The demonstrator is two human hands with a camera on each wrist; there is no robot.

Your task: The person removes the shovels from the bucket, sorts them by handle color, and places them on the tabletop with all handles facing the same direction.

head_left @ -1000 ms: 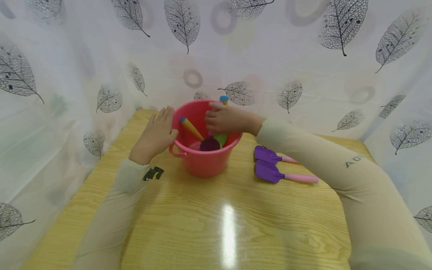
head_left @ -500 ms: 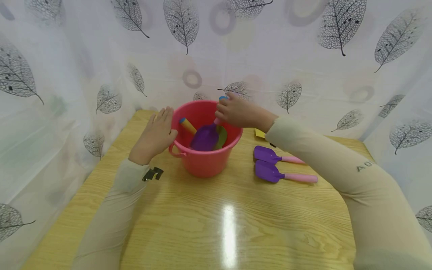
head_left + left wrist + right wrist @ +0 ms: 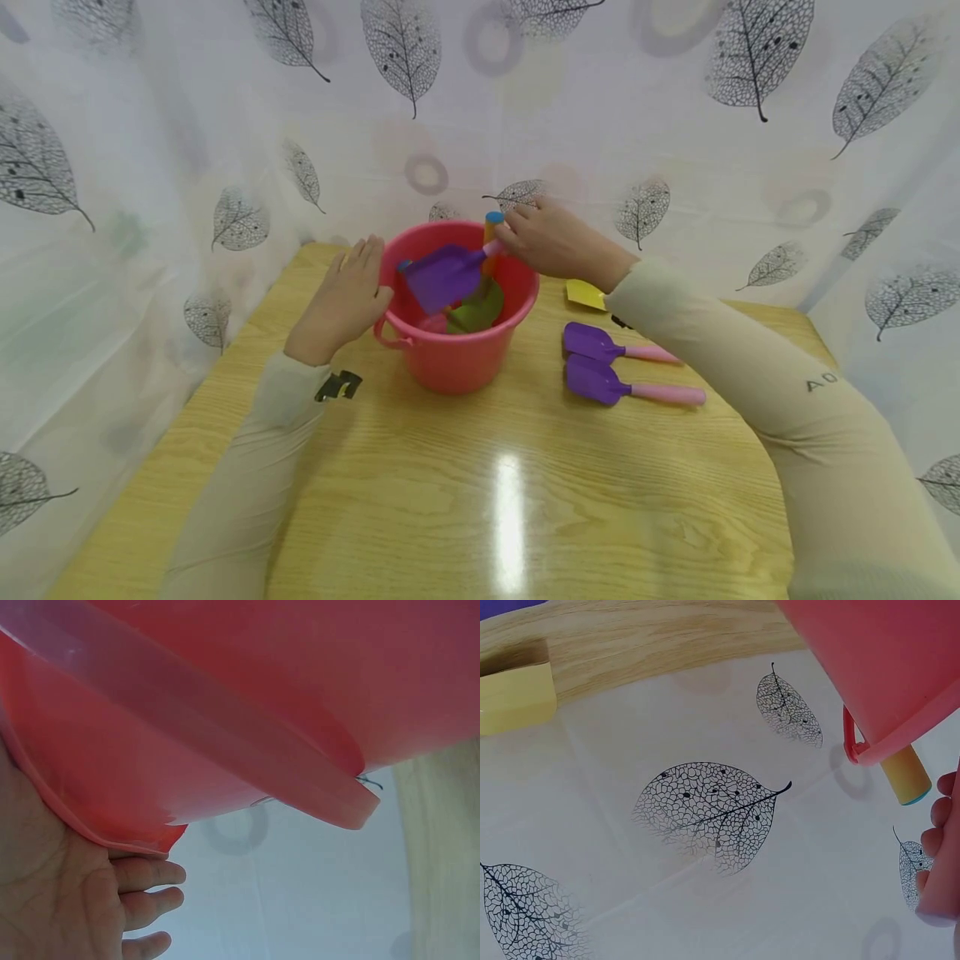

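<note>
A red bucket with a loop handle stands on the table. At its left rim my left hand rests with straight fingers; in the left wrist view the palm lies against the rim. My right hand grips the pink handle of a purple toy shovel, whose blade is tilted over the bucket's mouth. In the right wrist view the fingers curl round that pink handle. Inside the bucket are a green shovel blade and yellow handles with blue ends, one handle leaning above the back rim.
Two purple shovels with pink handles lie right of the bucket, the nearer shovel just in front of the farther shovel. Behind them is a yellow blade, partly hidden by the right arm. A leaf-patterned curtain encloses the wooden table.
My right hand has drawn the purple shovel up and rightward, raising its blade from within the bucket to its mouth. The left hand has stayed at the rim.
</note>
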